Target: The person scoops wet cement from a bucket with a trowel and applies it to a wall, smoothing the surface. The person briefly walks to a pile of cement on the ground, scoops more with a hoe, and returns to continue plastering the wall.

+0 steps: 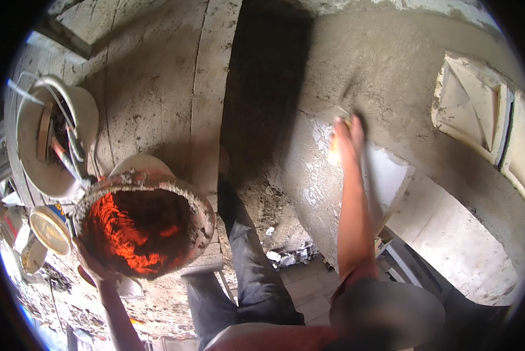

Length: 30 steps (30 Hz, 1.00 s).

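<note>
My left hand (94, 264) grips the outer left side of a round bucket (207, 219), tilted so that its mouth faces me. Grey mortar crusts its rim; the inside glows orange on the left and is dark elsewhere. My right arm reaches forward to a rough, grey plastered wall surface (385, 76). There my right hand (348, 137) is closed around a small hand tool with a pale yellowish handle (333, 153); its working end is blurred and mostly hidden. White flaking patches (315, 187) mark the surface just left of that hand.
On the left, a pale bucket (87, 117) holds several tools. A tub with a cream lid (50, 230) is below it, beside mortar-spattered boards (151, 99). A white panelled piece (467, 105) is set in the wall at right. Rubble (292, 256) lies near my legs.
</note>
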Tool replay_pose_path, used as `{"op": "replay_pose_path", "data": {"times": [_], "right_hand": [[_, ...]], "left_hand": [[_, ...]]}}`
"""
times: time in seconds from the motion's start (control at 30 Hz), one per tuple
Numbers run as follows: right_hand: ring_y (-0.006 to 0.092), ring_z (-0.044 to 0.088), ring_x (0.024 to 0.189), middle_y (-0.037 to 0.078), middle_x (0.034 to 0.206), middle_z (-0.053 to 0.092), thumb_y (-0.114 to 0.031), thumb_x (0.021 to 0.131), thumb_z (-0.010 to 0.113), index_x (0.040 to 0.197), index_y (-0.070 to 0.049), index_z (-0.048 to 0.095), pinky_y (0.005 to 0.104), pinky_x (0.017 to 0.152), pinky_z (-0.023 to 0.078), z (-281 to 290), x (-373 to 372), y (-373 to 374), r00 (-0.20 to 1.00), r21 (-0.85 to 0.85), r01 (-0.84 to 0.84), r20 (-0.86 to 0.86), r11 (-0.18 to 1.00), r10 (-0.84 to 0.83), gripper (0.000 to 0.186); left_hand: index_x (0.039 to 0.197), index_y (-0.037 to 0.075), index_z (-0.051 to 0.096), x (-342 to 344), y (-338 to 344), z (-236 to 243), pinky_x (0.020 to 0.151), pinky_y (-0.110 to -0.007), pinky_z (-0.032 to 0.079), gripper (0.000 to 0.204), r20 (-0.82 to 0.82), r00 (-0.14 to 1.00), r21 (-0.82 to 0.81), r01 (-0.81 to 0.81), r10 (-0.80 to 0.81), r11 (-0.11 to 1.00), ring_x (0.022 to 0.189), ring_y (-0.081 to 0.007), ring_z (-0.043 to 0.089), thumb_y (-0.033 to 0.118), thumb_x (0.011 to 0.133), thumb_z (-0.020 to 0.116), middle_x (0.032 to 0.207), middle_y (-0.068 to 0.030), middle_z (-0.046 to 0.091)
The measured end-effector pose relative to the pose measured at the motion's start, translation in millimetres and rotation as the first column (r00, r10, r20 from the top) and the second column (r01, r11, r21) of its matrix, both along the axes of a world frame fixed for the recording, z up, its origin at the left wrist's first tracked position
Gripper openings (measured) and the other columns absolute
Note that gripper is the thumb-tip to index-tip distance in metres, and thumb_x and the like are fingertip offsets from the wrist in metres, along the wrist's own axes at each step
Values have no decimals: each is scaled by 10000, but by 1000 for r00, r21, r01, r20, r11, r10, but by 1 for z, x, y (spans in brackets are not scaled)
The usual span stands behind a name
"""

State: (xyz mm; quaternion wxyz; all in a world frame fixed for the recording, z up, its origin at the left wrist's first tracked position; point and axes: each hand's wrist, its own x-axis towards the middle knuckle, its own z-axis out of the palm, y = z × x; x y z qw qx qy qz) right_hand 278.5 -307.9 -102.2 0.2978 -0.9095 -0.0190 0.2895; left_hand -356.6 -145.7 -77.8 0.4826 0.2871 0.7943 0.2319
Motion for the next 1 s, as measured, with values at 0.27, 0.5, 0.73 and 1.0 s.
{"op": "replay_pose_path", "data": {"times": [0.27,0.5,0.73,1.0], "right_hand": [[217,680,815,107,1032,651,-292,918,719,1211,-60,595,363,730,556,176,-118,-16,499,9,-856,-250,517,830,394],[371,738,882,222,1078,695,-140,923,558,1189,-67,624,489,713,613,81,-252,40,492,-392,-818,-94,422,866,283],[397,721,828,243,910,715,-252,910,620,1210,-37,599,497,683,587,85,-315,-26,22,30,-999,-134,26,991,370],[411,704,745,202,777,694,-173,860,653,954,-76,605,516,666,573,69,-307,-40,367,-179,-907,109,382,924,143]], "left_hand": [[1254,33,638,56,-12,2,736,-269,459,541,237,930,190,238,-280,953,868,-86,563,501,1058,448,1001,-4,626],[1367,59,618,227,-33,92,1198,-428,231,422,65,633,437,677,-771,592,1411,-328,435,326,1068,485,1400,-122,613],[1354,-5,601,194,-50,92,1167,-393,305,427,259,695,430,538,-670,725,1358,-309,482,285,1051,523,1393,-185,591],[1288,-30,614,153,-6,91,946,-298,390,472,160,608,308,718,-778,624,1055,-141,502,376,1073,506,1111,-51,608]]}}
